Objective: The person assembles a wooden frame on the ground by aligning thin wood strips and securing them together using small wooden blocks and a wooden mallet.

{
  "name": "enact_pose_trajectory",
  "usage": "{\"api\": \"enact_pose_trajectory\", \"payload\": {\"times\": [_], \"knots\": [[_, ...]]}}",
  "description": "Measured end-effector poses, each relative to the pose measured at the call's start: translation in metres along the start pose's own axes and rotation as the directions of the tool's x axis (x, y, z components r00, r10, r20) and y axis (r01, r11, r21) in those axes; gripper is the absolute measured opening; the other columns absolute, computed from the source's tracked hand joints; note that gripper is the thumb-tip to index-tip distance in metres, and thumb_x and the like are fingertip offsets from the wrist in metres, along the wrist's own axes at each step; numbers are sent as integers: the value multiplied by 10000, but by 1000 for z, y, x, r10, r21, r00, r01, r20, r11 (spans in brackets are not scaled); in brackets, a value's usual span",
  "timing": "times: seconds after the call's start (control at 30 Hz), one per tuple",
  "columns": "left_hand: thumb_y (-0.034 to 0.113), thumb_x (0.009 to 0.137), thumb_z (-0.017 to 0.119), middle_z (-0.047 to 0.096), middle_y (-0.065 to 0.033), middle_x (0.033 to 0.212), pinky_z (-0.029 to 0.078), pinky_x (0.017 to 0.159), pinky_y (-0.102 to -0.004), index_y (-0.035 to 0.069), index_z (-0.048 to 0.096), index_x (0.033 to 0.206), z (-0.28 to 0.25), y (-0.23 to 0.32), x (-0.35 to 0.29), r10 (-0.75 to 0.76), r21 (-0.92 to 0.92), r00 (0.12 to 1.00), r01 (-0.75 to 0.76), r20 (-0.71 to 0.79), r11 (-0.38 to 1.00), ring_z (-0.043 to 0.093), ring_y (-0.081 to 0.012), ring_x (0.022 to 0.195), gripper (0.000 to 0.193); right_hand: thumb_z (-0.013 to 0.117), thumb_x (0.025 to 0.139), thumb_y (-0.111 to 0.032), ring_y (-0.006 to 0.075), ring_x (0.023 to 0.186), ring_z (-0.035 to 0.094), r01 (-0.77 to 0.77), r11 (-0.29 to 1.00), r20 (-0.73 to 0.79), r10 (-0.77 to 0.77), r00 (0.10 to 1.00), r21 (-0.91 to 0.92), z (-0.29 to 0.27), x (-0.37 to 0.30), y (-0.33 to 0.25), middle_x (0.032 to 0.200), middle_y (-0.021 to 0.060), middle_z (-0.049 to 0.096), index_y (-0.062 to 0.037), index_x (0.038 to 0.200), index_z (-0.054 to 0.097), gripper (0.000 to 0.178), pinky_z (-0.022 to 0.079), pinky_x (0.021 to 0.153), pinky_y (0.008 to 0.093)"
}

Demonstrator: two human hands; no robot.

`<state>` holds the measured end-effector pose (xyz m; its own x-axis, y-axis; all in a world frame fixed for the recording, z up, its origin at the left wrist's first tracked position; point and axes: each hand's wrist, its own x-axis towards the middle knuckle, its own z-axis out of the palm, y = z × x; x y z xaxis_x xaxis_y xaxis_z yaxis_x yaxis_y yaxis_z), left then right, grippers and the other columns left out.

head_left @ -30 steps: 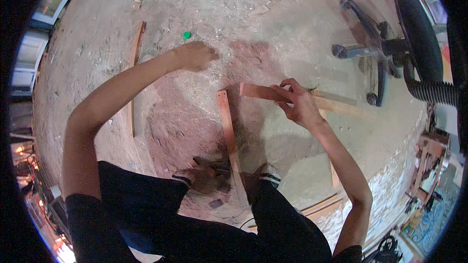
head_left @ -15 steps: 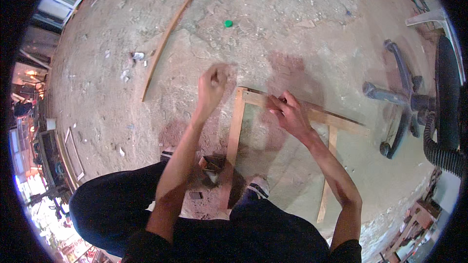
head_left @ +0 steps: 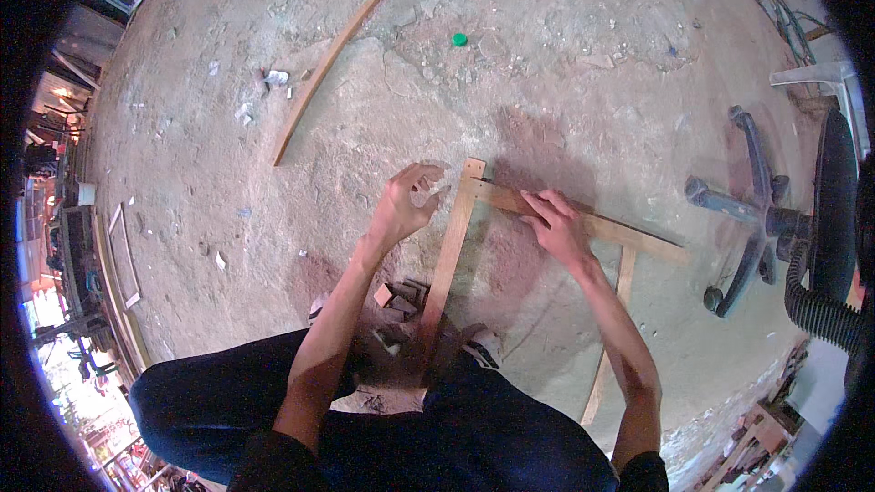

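Observation:
A wooden frame of light strips stands in front of me, with a crosspiece [head_left: 606, 230] joining two long legs. The left leg [head_left: 449, 255] runs down between my shoes, and its top end, marked with small dark dots, sticks out past the crosspiece. On the crosspiece, right of that corner, my right hand [head_left: 561, 230] grips the wood with fingers laid over it. My left hand [head_left: 401, 205] hovers just left of the corner, fingers curled and thumb apart, with nothing visible in it. The right leg [head_left: 622, 296] passes partly behind my right forearm.
A loose wooden strip [head_left: 333, 59] lies on the rough floor at far left, near a green cap [head_left: 459, 39]. Several small wood blocks [head_left: 401, 299] sit by my feet. At right stand a chair base [head_left: 752, 210] and a black ribbed hose [head_left: 816, 296].
My left hand has lowered and its fingers have spread from a pinch. The left leg's end now shows beyond the crosspiece at the corner. My right hand stays on the crosspiece.

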<state>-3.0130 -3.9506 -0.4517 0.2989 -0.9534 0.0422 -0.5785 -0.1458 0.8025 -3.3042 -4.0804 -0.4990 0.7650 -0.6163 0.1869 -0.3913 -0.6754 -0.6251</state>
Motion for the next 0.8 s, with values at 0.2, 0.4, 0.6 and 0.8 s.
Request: {"api": "enact_pose_trajectory", "payload": {"times": [0.2, 0.4, 0.6, 0.8], "knots": [[66, 809, 786, 710, -133, 1141, 567, 814, -371, 40, 679, 1239, -6, -18, -2, 14, -54, 999, -12, 31, 998, 693, -277, 917, 444, 802, 837, -120, 267, 1027, 669, -13, 999, -6, 13, 1000, -42, 16, 11, -18, 1115, 72, 649, -137, 1337, 671, 517, 562, 869, 388], [131, 798, 811, 681, -161, 1212, 575, 853, -391, 42, 665, 1294, 0, -8, 27, -1, -47, 993, 7, 122, 999, 691, -315, 1006, 524, 802, 835, -105, 253, 1011, 681, -22, 1000, -13, 22, 1000, -23, 14, 29, -15, 1133, 77, 642, -139, 1338, 669, 522, 570, 866, 381], [87, 734, 883, 650, -132, 1277, 578, 846, -369, 72, 668, 1309, 12, -31, 39, 86, -67, 986, -78, 143, 995, 675, -283, 1075, 614, 813, 828, -112, 227, 997, 700, -34, 999, -16, 34, 999, -23, 20, 31, 0, 1129, 73, 637, -157, 1341, 671, 534, 570, 855, 369], [103, 708, 880, 669, -178, 1218, 551, 972, -409, 41, 685, 1258, 20, -27, 48, 60, -59, 986, -51, 156, 997, 661, -345, 1140, 587, 824, 822, -126, 244, 978, 686, -40, 999, -6, 40, 999, 0, 17, 31, 3, 1122, 75, 634, -173, 1351, 669, 553, 564, 842, 372]]}}
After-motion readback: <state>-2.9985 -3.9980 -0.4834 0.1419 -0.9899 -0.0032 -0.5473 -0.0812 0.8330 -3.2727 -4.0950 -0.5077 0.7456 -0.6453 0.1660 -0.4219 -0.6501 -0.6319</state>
